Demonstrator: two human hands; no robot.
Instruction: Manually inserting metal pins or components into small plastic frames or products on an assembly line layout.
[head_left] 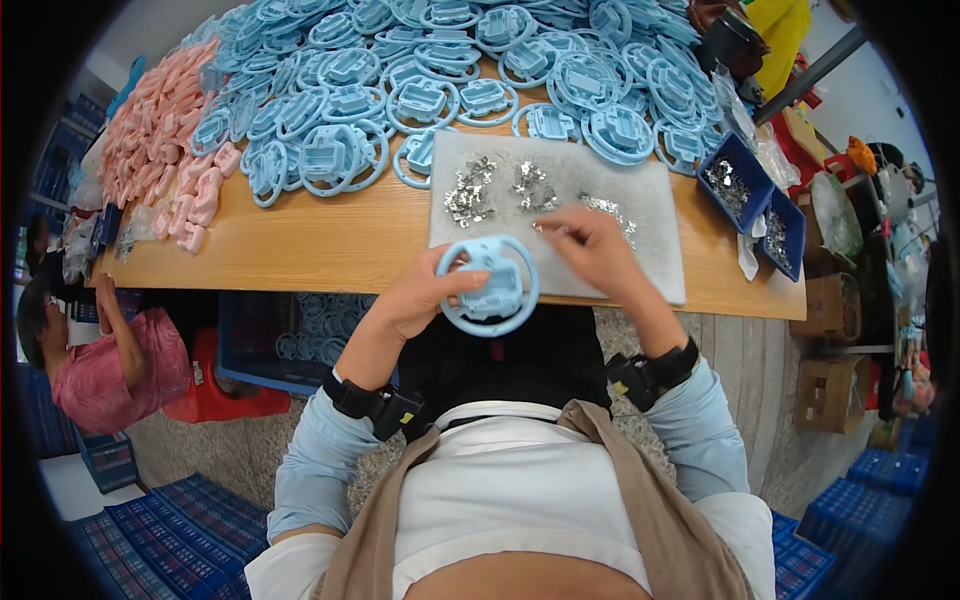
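Note:
My left hand [420,292] grips a light-blue plastic toy steering wheel [500,292] by its left side, thumb over the front, just off the table's near edge. Its hollow centre faces up. To the right of the wheel, my right hand [598,252] is over a pale mat [655,215] with its fingertips drawn together. A silvery glint shows at those fingertips, but what they pinch is too small to make out. Small shiny metal pieces lie on the mat in a left pile [468,195], a middle pile [533,188] and a right pile [610,215], which my right hand partly covers.
Light-blue wheels [420,100] heap across the table's [330,235] far side. Pink plastic parts [160,130] lie far left. Blue bins [735,180] of metal pieces stand at the right edge. A blue crate [260,340] is below the table; another person [120,365] sits left.

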